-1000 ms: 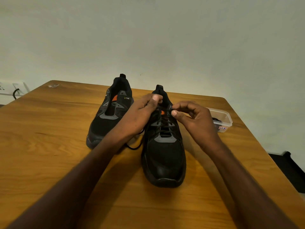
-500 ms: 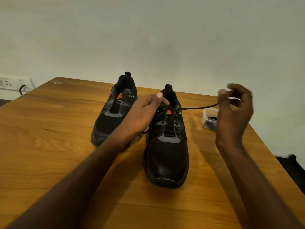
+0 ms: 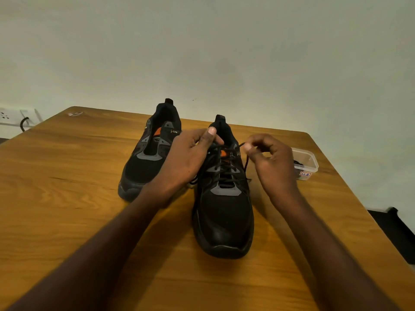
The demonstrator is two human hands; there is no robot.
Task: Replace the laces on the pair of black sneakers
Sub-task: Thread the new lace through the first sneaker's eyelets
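Head view: left hand (image 3: 186, 160) gripping matte black sneaker (image 3: 224, 198), right hand (image 3: 271, 162) pinching thin cord lace (image 3: 246, 163).

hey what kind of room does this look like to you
Probably a plain room in a home or office, not a workshop: a wooden table set against a bare pale wall, with a wall socket at the left.

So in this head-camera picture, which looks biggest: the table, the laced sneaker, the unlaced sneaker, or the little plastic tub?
1. Table, by far.
2. Laced sneaker and unlaced sneaker: the laced one looks bigger, but it sits nearer the camera, so I won't rank them.
3. Plastic tub, clearly smallest.
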